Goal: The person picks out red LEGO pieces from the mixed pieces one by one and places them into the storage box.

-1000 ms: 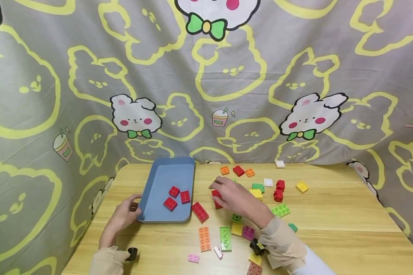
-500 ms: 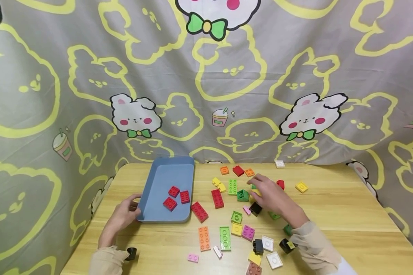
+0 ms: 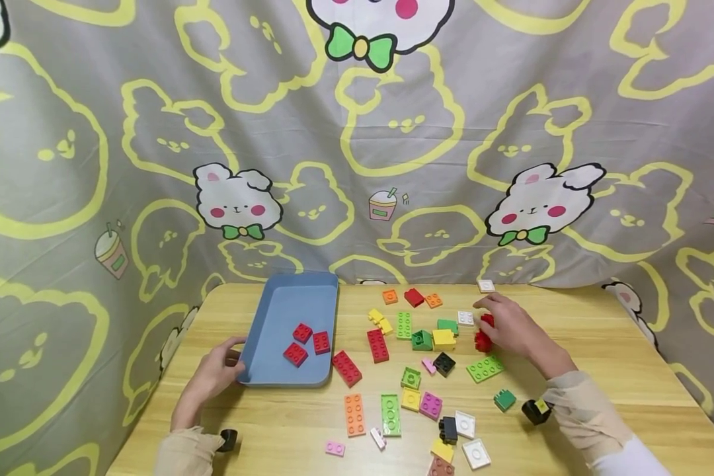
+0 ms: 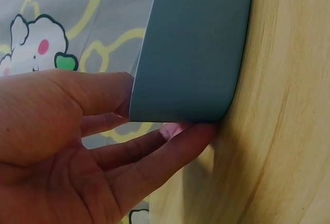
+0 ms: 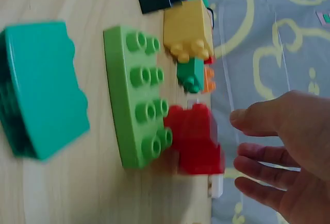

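Note:
A shallow blue tray stands at the left of the table, with three red bricks inside. My left hand grips the tray's near left corner; in the left wrist view the thumb is at the rim of the tray and the fingertips are by its lower edge. Right of the middle, my right hand hovers beside stacked-looking red bricks, partly covering them. In the right wrist view the fingers of that hand are spread, with a gap between them and the red bricks.
Loose bricks in several colours cover the table's middle. A light green brick and a dark green one lie near the right hand. Two red bricks lie right of the tray. A patterned curtain hangs behind the table.
My right hand has moved right, from over a long red brick past the yellow and green bricks to the red bricks. My left hand and the tray have stayed put.

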### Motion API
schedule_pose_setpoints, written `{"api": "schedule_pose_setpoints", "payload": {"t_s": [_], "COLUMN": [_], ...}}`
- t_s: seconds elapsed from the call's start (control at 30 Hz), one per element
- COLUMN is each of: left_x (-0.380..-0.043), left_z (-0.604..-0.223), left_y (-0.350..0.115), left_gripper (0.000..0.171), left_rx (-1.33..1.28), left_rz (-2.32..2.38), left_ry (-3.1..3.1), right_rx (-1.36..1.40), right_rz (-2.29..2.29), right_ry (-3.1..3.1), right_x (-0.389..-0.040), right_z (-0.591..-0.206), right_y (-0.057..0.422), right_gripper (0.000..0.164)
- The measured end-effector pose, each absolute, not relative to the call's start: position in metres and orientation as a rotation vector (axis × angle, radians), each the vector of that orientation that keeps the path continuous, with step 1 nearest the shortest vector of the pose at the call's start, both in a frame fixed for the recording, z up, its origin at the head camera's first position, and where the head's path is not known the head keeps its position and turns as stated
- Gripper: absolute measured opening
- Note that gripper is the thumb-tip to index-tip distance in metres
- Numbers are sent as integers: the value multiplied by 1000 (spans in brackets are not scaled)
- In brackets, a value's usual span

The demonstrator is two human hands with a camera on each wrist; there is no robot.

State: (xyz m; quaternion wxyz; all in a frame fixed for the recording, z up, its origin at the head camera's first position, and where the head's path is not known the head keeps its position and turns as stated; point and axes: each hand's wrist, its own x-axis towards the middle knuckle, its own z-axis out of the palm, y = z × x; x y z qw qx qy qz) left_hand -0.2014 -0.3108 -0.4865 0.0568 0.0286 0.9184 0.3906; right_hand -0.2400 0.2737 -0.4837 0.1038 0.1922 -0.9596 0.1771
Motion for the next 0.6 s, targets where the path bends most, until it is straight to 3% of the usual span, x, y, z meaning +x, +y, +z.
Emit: {"api": "schedule_pose_setpoints", "payload": {"t_s": [0.6], "left_x": [-202], "left_z": [-486], "left_y": [-310], "left_gripper": [54], "left_rx": [67], "left_rz": [1157], "left_ry": [2791], "right_rx": [654], "right_rz": [549], "right_ry": [-2950], "right_x": [-259], "right_z": [-486], "right_y": [291], "right_gripper": [31]}}
